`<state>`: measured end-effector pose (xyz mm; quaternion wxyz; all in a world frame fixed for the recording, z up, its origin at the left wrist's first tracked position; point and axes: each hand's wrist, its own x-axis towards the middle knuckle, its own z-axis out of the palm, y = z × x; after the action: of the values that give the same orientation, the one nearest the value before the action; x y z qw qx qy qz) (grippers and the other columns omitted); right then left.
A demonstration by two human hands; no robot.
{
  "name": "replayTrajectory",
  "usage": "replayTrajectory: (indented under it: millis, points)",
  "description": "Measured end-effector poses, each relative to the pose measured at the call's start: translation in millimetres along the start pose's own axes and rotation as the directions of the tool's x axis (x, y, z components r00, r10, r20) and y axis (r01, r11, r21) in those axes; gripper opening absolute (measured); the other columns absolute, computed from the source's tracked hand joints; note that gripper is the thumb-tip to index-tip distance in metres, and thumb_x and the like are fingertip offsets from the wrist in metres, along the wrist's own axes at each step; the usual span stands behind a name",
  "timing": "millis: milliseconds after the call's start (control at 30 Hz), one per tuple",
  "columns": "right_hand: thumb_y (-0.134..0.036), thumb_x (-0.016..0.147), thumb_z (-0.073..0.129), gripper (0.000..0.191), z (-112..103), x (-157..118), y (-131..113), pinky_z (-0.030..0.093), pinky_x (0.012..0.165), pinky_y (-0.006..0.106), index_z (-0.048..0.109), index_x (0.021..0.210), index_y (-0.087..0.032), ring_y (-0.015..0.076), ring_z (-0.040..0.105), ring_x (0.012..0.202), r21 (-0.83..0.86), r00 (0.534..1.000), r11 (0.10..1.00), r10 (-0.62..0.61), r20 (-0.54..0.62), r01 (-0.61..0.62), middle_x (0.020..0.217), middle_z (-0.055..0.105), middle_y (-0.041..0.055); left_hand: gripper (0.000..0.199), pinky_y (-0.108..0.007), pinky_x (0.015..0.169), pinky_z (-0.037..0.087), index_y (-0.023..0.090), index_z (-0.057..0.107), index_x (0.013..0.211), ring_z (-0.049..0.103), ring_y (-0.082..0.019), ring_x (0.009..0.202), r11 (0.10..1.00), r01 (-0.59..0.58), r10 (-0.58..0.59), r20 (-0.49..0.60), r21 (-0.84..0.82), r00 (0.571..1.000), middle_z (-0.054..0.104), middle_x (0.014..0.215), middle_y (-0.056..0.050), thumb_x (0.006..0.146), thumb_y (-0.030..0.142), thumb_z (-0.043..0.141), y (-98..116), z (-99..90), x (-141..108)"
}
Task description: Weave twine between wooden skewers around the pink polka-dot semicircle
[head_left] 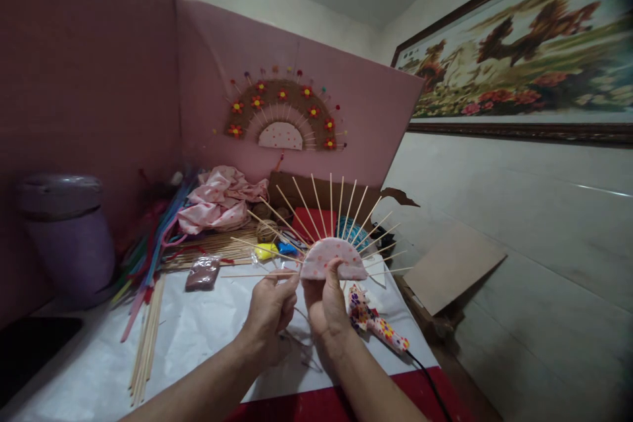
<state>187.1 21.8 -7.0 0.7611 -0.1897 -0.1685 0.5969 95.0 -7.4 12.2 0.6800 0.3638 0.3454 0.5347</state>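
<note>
A half-round piece covered in pink dotted fabric (331,257) is raised above the table, with thin wooden sticks (331,204) fanning out from its curved edge. My right hand (329,310) grips it from below, thumb pressed on its front face. At its lower left corner, beside the lowest stick, the fingers of my left hand (271,310) are pinched together on a thin twine. A loose length of twine (304,346) hangs behind and below my hands. The exact spot where the twine meets the sticks is hidden by my fingers.
On the white-covered table lie a flower-patterned glue gun (378,326), loose sticks (147,343), a brown packet (202,273), crumpled pink cloth (220,198) and twine balls (267,231). A similar decorated fan (281,112) hangs on the pink board. A purple bin (69,244) stands left.
</note>
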Motion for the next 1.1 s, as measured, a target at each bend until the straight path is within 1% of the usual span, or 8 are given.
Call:
replayTrajectory:
  millis: [133, 300, 533, 633, 733, 800, 900, 1100]
  points:
    - [-0.048, 0.06, 0.068, 0.038, 1, -1, 0, 0.049, 0.063, 0.021, 0.059, 0.084, -0.021, 0.0091, 0.06, 0.064, 0.011, 1.0, 1.0, -0.009, -0.005, 0.009, 0.074, 0.066, -0.0041, 0.031, -0.015, 0.03, 0.007, 0.017, 0.047, 0.077, 0.012, -0.001, 0.029, 0.999, 0.049, -0.049, 0.01, 0.002, 0.999, 0.028, 0.035, 0.014, 0.064, 0.04, 0.063, -1, -1.2, 1]
    - [-0.048, 0.058, 0.07, 0.039, 3, -2, -2, 0.049, 0.06, 0.02, 0.06, 0.082, -0.019, 0.0087, 0.06, 0.063, 0.053, 0.999, 0.998, 0.043, 0.005, -0.043, 0.071, 0.066, -0.004, 0.029, -0.014, 0.03, 0.006, 0.018, 0.047, 0.076, 0.013, -0.001, 0.027, 0.997, 0.076, -0.076, 0.037, -0.026, 0.996, 0.027, 0.033, 0.014, 0.061, 0.035, 0.066, -1, -4.6, 4]
    - [-0.045, 0.06, 0.07, 0.034, 4, -6, -2, 0.048, 0.053, 0.018, 0.06, 0.079, -0.018, 0.0085, 0.058, 0.057, 0.082, 0.993, 0.99, 0.118, 0.002, -0.117, 0.066, 0.065, -0.0034, 0.031, -0.014, 0.032, 0.009, 0.015, 0.051, 0.071, 0.015, 0.0, 0.029, 0.996, -0.092, 0.092, -0.034, 0.015, 0.995, 0.027, 0.032, 0.014, 0.056, 0.033, 0.072, 6, -1.9, 4]
    - [-0.037, 0.064, 0.07, 0.028, 7, -10, 0, 0.047, 0.053, 0.018, 0.06, 0.08, -0.016, 0.0078, 0.057, 0.057, 0.078, 0.988, 0.985, 0.154, 0.023, -0.156, 0.066, 0.064, -0.0023, 0.031, -0.014, 0.032, 0.01, 0.014, 0.053, 0.07, 0.018, 0.0, 0.029, 0.992, -0.123, 0.124, -0.072, 0.023, 0.99, 0.029, 0.033, 0.013, 0.055, 0.033, 0.073, 8, -3.2, 4]
    - [-0.032, 0.066, 0.07, 0.024, 10, -13, -1, 0.042, 0.043, 0.015, 0.06, 0.078, -0.014, 0.0056, 0.052, 0.047, 0.066, 0.97, 0.969, 0.235, 0.065, -0.239, 0.059, 0.061, -0.0027, 0.03, -0.014, 0.032, 0.01, 0.014, 0.051, 0.067, 0.018, 0.0, 0.029, 0.993, -0.119, 0.119, -0.053, 0.012, 0.991, 0.029, 0.034, 0.013, 0.056, 0.032, 0.072, 9, -7.2, 6]
    - [-0.032, 0.063, 0.072, 0.026, 12, -15, -3, 0.039, 0.04, 0.013, 0.06, 0.077, -0.013, 0.0043, 0.048, 0.043, 0.079, 0.962, 0.96, 0.261, 0.078, -0.267, 0.056, 0.059, -0.0038, 0.027, -0.014, 0.031, 0.009, 0.015, 0.05, 0.066, 0.016, 0.0, 0.029, 0.995, -0.096, 0.096, -0.009, 0.001, 0.995, 0.029, 0.034, 0.013, 0.059, 0.032, 0.07, 8, -10.5, 7]
    - [-0.031, 0.058, 0.075, 0.029, 13, -15, -5, 0.043, 0.045, 0.014, 0.06, 0.076, -0.014, 0.0049, 0.05, 0.046, 0.105, 0.961, 0.956, 0.269, 0.067, -0.275, 0.057, 0.06, -0.0042, 0.023, -0.014, 0.03, 0.008, 0.015, 0.049, 0.066, 0.014, 0.0, 0.03, 0.999, 0.002, 0.002, 0.089, -0.035, 0.996, 0.029, 0.035, 0.012, 0.063, 0.029, 0.067, 7, -15.0, 10]
    - [-0.034, 0.059, 0.074, 0.028, 10, -15, -3, 0.044, 0.046, 0.014, 0.061, 0.071, -0.013, 0.0045, 0.049, 0.045, 0.083, 0.965, 0.963, 0.249, 0.079, -0.255, 0.055, 0.059, -0.004, 0.019, -0.012, 0.029, 0.01, 0.015, 0.046, 0.068, 0.014, 0.0, 0.031, 0.973, 0.178, -0.141, 0.235, -0.148, 0.962, 0.024, 0.04, 0.013, 0.065, 0.02, 0.065, 8, -19.1, 13]
